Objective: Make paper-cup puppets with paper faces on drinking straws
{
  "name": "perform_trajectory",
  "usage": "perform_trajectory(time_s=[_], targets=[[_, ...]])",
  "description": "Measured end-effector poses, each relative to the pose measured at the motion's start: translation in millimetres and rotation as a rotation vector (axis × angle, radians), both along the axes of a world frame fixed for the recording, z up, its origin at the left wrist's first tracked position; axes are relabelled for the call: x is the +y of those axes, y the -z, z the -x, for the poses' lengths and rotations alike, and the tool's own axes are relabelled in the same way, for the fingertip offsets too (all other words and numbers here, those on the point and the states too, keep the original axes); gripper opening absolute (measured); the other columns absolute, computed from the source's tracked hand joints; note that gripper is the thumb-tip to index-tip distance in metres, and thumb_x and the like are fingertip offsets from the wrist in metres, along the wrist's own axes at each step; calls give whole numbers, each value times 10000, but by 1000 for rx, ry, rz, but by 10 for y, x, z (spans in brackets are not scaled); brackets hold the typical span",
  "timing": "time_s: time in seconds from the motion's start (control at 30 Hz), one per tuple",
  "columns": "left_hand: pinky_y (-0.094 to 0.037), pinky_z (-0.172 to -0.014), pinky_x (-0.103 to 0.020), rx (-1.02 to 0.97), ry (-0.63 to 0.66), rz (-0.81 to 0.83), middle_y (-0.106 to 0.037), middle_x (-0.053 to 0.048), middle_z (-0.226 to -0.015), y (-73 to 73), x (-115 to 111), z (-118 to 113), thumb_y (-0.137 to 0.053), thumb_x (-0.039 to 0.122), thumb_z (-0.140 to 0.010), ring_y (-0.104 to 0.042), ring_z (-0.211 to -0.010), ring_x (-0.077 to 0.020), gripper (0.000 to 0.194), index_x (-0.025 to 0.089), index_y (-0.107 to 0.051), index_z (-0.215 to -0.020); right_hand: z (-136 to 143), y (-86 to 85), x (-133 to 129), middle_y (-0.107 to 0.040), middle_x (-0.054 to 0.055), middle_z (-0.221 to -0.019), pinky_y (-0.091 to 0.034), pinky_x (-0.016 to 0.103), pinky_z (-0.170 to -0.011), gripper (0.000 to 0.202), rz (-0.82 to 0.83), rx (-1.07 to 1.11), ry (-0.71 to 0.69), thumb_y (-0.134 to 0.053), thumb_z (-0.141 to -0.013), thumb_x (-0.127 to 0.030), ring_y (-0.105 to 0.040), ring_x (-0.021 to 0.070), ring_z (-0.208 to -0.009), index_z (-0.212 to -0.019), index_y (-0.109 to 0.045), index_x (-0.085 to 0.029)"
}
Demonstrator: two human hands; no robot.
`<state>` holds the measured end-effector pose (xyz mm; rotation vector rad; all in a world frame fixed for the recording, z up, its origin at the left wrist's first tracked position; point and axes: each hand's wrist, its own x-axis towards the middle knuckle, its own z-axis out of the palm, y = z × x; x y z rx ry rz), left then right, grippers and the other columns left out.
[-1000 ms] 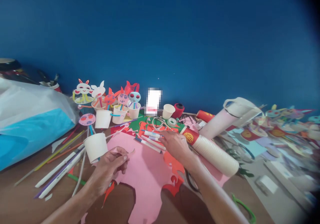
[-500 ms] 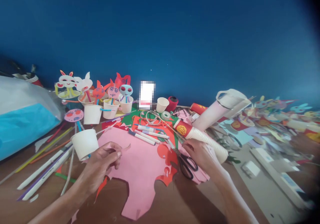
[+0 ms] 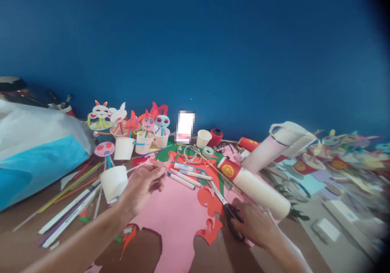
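Note:
My left hand [image 3: 148,183] is closed in a pinch above the large pink paper sheet [image 3: 170,212]. A small piece of pink paper [image 3: 163,164] shows at its fingertips. My right hand [image 3: 251,222] has its fingers closed round the black handles of the scissors [image 3: 224,200]. The scissor blades point up and left, over red paper [image 3: 210,232] with cut-out shapes. Several white-barrelled markers [image 3: 185,179] lie between the hands. Beside my left wrist a white paper cup [image 3: 113,180] leans over.
Paper-cup figures [image 3: 144,143] stand at the back left, near a plastic bag [image 3: 45,143]. A stack of paper cups [image 3: 262,187] lies right of the scissors, before a pale jug [image 3: 268,147]. A tape roll [image 3: 208,151] is behind the markers. More crafts [image 3: 338,163] crowd the right.
My right hand has come down onto the scissors and its fingers have closed at the handles. My left hand has moved up and right, still pinching. The camera view has shifted.

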<state>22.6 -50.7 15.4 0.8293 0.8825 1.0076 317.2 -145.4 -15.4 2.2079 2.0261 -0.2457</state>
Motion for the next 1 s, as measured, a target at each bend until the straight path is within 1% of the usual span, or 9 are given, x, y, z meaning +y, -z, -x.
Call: perform_trajectory(time_s=[0.13,0.23,0.3,0.4,0.5,0.57,0.63,0.83,1.0], targets=[[-380,-483,-210,-34,-7,-30,-546,10,-636,-42,107,-51,-588,281,-732,-483,-507,-76,142,142,-585,-705,-182,-151,-175,-631,20,-619,-351,263,-532,161,65,453,44,-488,-719,-258,-581,195,-599,-843,-579,-213],[-370,-472,-193,-52,-10,-49,-542,9,-626,-86,162,-90,-595,277,-728,-473,-502,-66,143,138,-599,-696,-273,-350,-242,-619,43,-657,-389,254,-520,339,90,937,53,-462,-780,-449,-563,184,-590,-987,-532,-190],[-365,-462,-184,-75,-25,-63,-545,5,-636,-139,194,-133,-608,261,-713,-467,-508,-62,129,134,-607,-693,-205,-495,-159,-602,64,-732,-407,263,-539,508,32,1210,-10,-465,-741,-587,-551,191,-635,-1056,-496,-190],[-379,-464,-183,-111,-65,-84,-553,-4,-661,-253,230,-220,-618,239,-695,-475,-538,-67,117,123,-614,-689,111,-669,165,-558,41,-738,-405,274,-584,636,-132,1386,-193,-501,-684,-645,-514,177,-642,-1151,-424,-220],[-422,-523,-198,-166,-114,-48,-568,-12,-671,-364,253,-292,-635,211,-670,-522,-594,-87,98,116,-610,-673,549,-756,574,-532,55,-786,-416,292,-602,665,-207,1405,-340,-374,-692,-718,-507,188,-682,-1116,-460,-213],[-445,-576,-214,-232,-125,-13,-583,-15,-681,-414,266,-315,-643,194,-657,-551,-627,-101,83,119,-607,-665,811,-772,787,-526,57,-832,-421,288,-594,699,-170,1361,-439,-481,-642,-699,-496,178,-678,-1129,-445,-199],[-458,-617,-228,-305,-128,1,-592,-13,-685,-443,278,-319,-638,183,-660,-565,-645,-107,67,124,-606,-662,1004,-762,912,-519,36,-816,-419,286,-627,544,-242,1283,-461,-447,-750,-601,-478,151,-660,-1118,-442,-200],[-473,-641,-262,-409,-122,-25,-582,-6,-639,-472,298,-305,-619,140,-665,-567,-639,-118,44,127,-600,-628,1165,-656,911,-509,9,-785,-400,265,-624,320,-238,1102,-449,-463,-804,-404,-468,146,-685,-1052,-485,-203],[-455,-582,-229,-376,-95,-18,-575,-1,-637,-438,269,-336,-597,145,-698,-545,-602,-98,63,126,-592,-638,1148,-587,858,-518,24,-810,-401,266,-613,331,-213,1062,-433,-486,-762,-369,-476,164,-718,-1046,-483,-197]])
